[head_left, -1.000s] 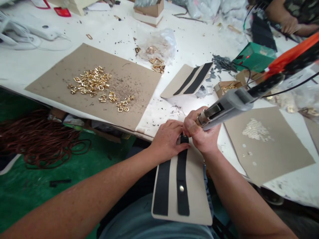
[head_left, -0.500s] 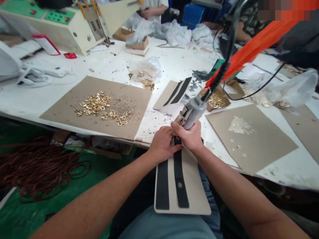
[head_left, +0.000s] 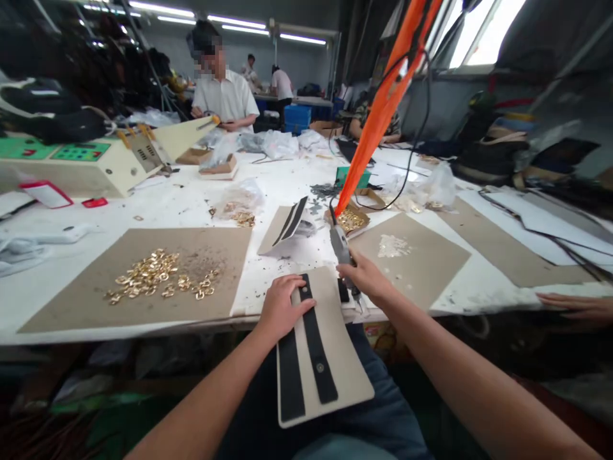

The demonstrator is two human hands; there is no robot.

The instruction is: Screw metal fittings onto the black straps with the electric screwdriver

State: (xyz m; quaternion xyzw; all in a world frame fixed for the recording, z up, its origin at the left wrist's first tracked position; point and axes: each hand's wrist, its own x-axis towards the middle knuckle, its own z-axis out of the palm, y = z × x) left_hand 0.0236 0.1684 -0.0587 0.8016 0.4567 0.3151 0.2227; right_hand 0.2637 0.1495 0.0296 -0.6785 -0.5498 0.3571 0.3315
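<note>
A beige panel (head_left: 342, 358) with two black straps rests on my lap, its top end against the table edge. One strap (head_left: 316, 348) carries a metal stud. My left hand (head_left: 282, 306) lies on the panel's top left, fingers curled over the straps. My right hand (head_left: 366, 278) is closed round a grey hand tool (head_left: 341, 246) that hangs from a black cable beside an orange strap (head_left: 383, 105). The tool's tip points down at the panel's top right corner.
A brown card (head_left: 96, 294) on the white table holds a heap of gold buckles (head_left: 153, 278). Another striped panel (head_left: 287, 227), a box of gold parts (head_left: 352, 220) and a card with small white pieces (head_left: 412, 255) lie ahead. Another person's hand (head_left: 577, 303) rests at right. People work behind a cream machine (head_left: 90, 169).
My head has lifted, so the workshop and other people now show. My hands have come apart: the left lies on the panel, and the right has swung the tool upright to the right.
</note>
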